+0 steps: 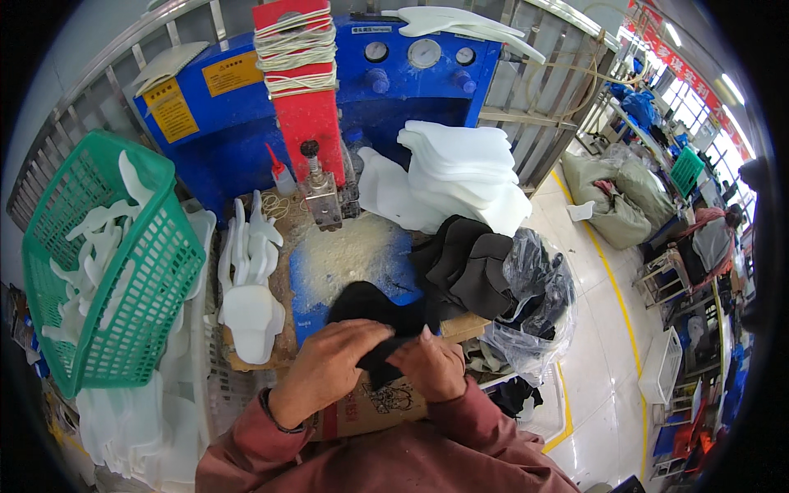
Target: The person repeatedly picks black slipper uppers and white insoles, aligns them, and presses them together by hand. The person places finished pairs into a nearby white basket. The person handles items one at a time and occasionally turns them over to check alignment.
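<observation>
A limp black cloth-like piece (367, 304) with a rounded end is held in front of me. My left hand (330, 367) grips its near left side, fingers bent over it. My right hand (431, 366) pinches its right side, the thumb pointing up. Just beyond lies a blue work surface (308, 319) covered with pale yellow powder. To the right of the cloth sits a stack of dark grey and black curved pieces (477, 275). White foot-shaped pieces (252, 320) lie in a pile to the left.
A blue machine (423, 78) with gauges stands ahead, its red column (304, 119) wound with cord above a metal head (323, 201). White sheets (464, 168) are stacked right of it. A green basket (107, 271) of white pieces is at left, a plastic bag (538, 308) at right.
</observation>
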A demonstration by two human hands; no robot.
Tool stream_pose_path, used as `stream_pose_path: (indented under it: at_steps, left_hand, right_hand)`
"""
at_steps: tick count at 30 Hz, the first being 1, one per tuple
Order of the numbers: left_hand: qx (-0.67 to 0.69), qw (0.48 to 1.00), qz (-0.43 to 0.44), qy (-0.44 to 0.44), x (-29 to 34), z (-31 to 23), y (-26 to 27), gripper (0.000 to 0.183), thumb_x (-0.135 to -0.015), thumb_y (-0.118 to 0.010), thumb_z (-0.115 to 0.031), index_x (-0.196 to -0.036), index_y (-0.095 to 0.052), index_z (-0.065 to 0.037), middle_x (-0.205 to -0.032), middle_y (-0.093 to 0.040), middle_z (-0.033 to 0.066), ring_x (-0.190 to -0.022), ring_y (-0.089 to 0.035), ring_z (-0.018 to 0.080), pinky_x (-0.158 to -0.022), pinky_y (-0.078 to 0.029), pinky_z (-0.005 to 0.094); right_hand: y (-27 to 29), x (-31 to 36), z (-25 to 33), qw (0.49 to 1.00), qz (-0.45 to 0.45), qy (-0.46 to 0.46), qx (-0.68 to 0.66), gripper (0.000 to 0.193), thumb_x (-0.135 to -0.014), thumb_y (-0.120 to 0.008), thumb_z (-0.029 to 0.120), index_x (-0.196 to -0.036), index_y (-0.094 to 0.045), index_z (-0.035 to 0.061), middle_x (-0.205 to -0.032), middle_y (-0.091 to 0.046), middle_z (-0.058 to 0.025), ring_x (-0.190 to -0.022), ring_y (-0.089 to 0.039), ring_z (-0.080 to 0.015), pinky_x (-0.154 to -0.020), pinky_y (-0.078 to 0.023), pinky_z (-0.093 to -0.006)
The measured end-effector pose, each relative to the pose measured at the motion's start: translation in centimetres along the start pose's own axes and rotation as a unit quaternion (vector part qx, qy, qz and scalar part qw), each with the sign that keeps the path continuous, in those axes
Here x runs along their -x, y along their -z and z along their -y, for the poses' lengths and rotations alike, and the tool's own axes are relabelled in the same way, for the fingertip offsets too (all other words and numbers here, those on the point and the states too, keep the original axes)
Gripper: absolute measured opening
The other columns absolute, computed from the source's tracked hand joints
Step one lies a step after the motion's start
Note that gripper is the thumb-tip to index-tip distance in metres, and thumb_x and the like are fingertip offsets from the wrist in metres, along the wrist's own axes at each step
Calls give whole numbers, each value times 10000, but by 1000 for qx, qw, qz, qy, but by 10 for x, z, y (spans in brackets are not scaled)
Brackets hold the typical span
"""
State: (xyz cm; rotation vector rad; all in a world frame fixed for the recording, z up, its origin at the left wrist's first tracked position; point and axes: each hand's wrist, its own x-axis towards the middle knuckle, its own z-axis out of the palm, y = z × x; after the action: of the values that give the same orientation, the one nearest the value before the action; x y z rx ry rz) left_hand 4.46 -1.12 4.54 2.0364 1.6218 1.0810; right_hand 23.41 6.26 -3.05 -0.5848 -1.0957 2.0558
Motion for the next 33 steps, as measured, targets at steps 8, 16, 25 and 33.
stream_pose_path:
  at_steps: [8,16,25,33]
  left_hand:
    - [165,973,121,107,8,21,7,358,-847,-709,-24,-1201,-695,-76,-1114,-739,123,-997,-717,344,-852,-587,423]
    - [-97,995,-24,-24,11,3,-14,407,-804,-716,-1,-1208,-705,-49,-1106,-708,95,-1050,-687,329,-940,-556,410]
    - [-157,969,-191,-27,8,3,-37,346,-790,-752,-53,-1135,-751,-70,-956,-651,42,-929,-653,248,-927,-502,461]
    - [-193,964,-174,-51,4,17,-47,296,-847,-694,-106,-1136,-733,-55,-994,-637,35,-917,-637,208,-880,-473,405]
  right_hand:
    - [-7,-19,-38,992,72,71,78,477,-985,-651,133,-1426,-533,-4,-1337,-649,-118,-1175,-647,-263,-1010,-499,-377]
    - [-13,-74,-49,933,124,-35,-335,999,-993,-221,810,-1609,-347,32,-1599,-453,-165,-1416,-496,-313,-1197,-371,-453]
    - [-26,-104,-39,943,46,-50,-325,965,-992,-338,791,-1584,-390,31,-1582,-477,-149,-1410,-507,-301,-1224,-352,-416]
    - [-28,-115,-42,944,-12,-74,-321,999,-935,-431,828,-1536,-462,31,-1526,-538,-149,-1350,-560,-305,-1188,-399,-435]
